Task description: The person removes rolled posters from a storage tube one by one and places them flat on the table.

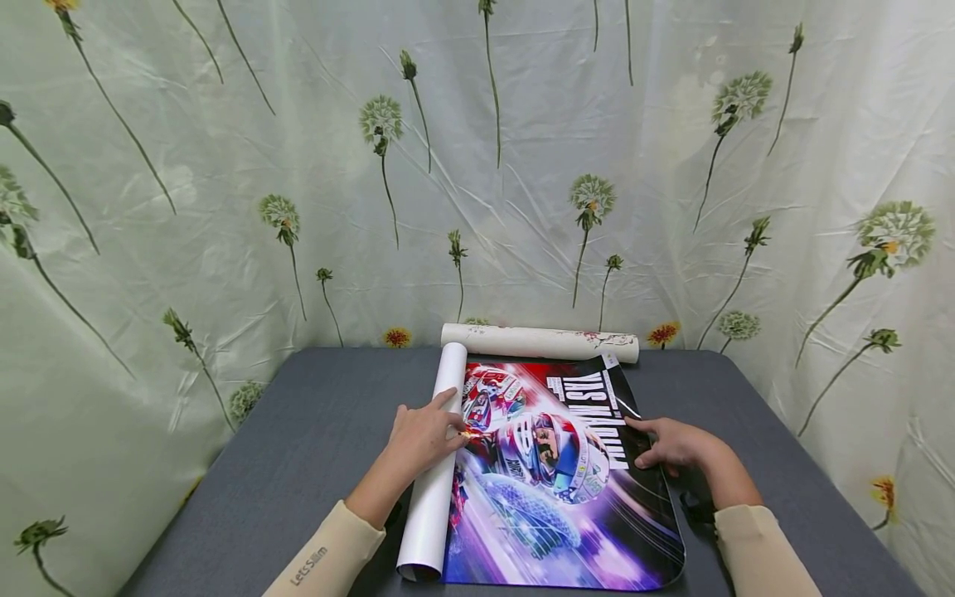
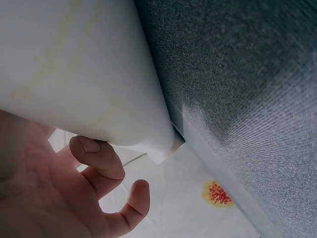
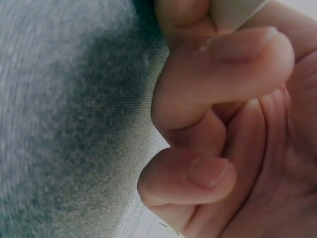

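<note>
A glossy poster (image 1: 548, 464) lies partly unrolled on the dark grey table, printed with helmeted figures and large white letters. Its left side is still a white roll (image 1: 431, 506). My left hand (image 1: 425, 435) holds that roll from above, the index finger across it and the thumb at its right side. In the left wrist view other fingers (image 2: 111, 171) are bent beside the white roll. At the poster's right edge my right hand (image 1: 679, 445) pinches the sheet, thumb on the print. The right wrist view shows curled fingers (image 3: 223, 74) close to the table cloth.
Behind the poster lies a second rolled sheet (image 1: 537, 340), cream with a reddish branch pattern, along the far edge of the table (image 1: 336, 431). A dandelion-print curtain (image 1: 477, 207) hangs behind. Something black (image 1: 697, 507) lies under the right wrist.
</note>
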### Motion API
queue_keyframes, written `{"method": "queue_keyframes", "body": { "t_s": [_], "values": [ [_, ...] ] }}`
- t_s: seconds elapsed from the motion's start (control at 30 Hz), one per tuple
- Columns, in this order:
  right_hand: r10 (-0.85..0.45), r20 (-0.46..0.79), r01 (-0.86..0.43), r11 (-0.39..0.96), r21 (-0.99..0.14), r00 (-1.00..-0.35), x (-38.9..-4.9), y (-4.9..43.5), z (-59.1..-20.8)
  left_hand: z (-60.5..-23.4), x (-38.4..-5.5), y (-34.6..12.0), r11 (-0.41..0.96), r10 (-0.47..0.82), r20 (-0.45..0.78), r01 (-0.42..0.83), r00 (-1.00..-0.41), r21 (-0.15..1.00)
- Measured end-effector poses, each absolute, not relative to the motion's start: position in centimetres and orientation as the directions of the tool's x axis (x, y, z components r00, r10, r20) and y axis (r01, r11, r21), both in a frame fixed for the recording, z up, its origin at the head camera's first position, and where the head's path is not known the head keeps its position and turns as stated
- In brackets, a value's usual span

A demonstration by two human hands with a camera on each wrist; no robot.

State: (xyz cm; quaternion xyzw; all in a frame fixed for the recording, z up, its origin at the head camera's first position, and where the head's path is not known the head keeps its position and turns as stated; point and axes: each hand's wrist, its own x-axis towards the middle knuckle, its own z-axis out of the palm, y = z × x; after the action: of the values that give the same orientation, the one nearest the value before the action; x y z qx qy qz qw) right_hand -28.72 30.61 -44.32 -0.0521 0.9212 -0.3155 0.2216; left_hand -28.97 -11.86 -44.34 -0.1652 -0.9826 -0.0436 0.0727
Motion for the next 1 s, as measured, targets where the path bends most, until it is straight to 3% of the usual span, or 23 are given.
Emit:
{"method": "queue_keyframes", "body": {
  "t_s": [1.0],
  "values": [
    [-0.217,-0.387,0.066,0.797,-0.600,-0.896,-28.45,31.40,-44.13,-44.21,-29.14,-12.49,0.943,0.313,0.170,0.328,-0.934,0.064]
  ]
}}
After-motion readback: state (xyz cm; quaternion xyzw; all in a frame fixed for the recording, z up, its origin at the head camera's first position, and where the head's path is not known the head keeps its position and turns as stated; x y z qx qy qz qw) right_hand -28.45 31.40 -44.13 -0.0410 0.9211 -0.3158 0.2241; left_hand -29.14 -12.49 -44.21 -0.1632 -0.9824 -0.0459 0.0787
